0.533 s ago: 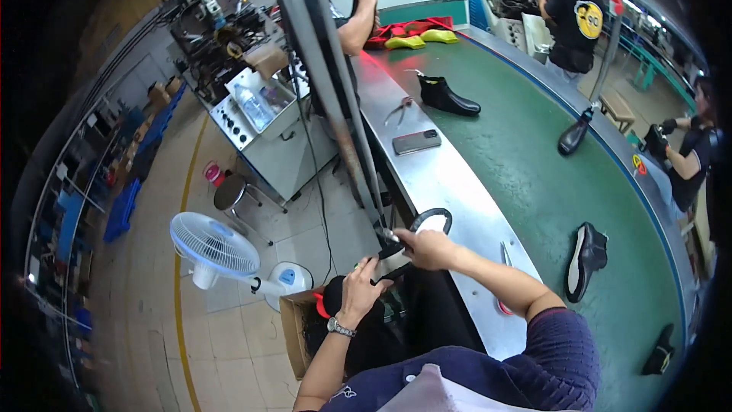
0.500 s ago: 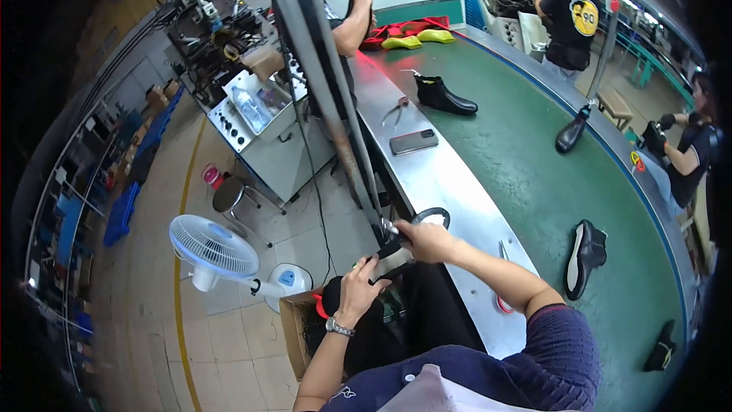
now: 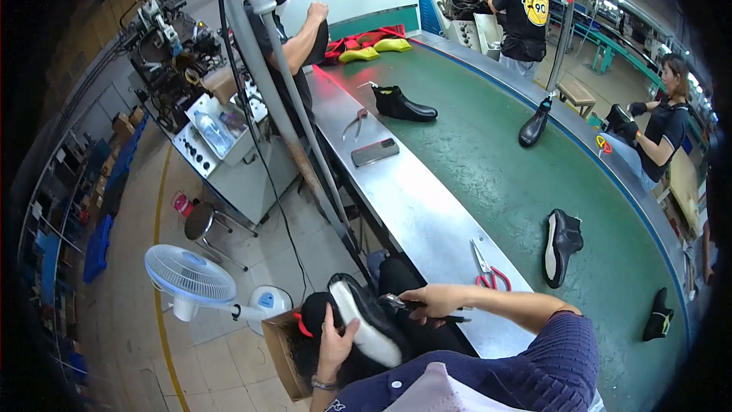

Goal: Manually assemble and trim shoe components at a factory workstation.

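A black boot (image 3: 367,326) with a white underside lies tilted over my lap, its underside partly turned up. My left hand (image 3: 335,339) grips it at the side, thumb on the pale sole and fingers against the dark upper. In my right hand (image 3: 437,303) is a pair of pliers (image 3: 393,301), metal head pointing left toward the boot and a dark handle sticking out behind the fingers. The pliers' head is close to the boot's edge; whether they touch, I cannot tell. Red-handled scissors (image 3: 489,269) rest on the metal ledge just beyond my right forearm.
Along the metal ledge (image 3: 427,218) lie a phone (image 3: 375,153) and another hand tool (image 3: 354,124). Several black boots, one nearby (image 3: 562,248), stand on the green belt (image 3: 488,160). A cardboard box (image 3: 282,351) and a fan (image 3: 191,278) are at my left. Other people work beyond.
The boot has come down and turned, so its white underside shows. My right hand has moved down, away from the pole, with the pliers. The scissors are more visible; the view has shifted.
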Available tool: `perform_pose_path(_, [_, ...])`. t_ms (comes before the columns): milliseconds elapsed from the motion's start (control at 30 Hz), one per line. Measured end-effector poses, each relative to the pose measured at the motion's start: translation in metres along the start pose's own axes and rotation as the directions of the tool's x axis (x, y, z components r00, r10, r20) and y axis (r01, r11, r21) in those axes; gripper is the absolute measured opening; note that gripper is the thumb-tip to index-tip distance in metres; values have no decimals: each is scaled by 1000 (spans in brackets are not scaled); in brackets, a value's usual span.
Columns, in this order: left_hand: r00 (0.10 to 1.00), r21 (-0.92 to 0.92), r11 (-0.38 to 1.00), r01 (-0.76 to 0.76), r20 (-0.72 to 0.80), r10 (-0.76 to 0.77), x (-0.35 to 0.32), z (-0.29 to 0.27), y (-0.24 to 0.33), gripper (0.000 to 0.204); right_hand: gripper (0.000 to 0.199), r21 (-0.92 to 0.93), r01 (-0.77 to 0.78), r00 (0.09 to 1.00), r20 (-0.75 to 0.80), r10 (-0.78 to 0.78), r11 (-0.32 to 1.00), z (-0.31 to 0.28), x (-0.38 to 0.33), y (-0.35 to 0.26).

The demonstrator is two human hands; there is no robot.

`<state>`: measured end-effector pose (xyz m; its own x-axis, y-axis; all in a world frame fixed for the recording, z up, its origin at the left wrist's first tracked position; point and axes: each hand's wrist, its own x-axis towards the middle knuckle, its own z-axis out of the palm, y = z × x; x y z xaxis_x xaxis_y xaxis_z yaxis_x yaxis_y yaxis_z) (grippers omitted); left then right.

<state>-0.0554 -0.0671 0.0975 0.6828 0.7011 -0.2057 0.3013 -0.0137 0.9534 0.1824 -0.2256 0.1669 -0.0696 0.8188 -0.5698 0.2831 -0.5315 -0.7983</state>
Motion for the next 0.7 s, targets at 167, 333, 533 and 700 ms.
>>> perform_pose_path(167, [968,358,929,-98,-184,173,2,-50,-17,35,58,-201,132,976,-142,-162,971,25,19,-9])
perform_pose_path(333, [973,444,890,-98,-147,180,7,-52,2,37,59,-412,178,975,-49,-217,894,20,35,-50])
perform_pose_path(533, [954,312,929,-198,-155,255,-21,-18,-5,28,53,-631,138,987,151,-54,763,22,48,-113])
perform_pose_path(700, [913,630,737,-244,-107,394,-31,-5,-2,23,55,-827,72,967,196,166,558,39,57,-133])
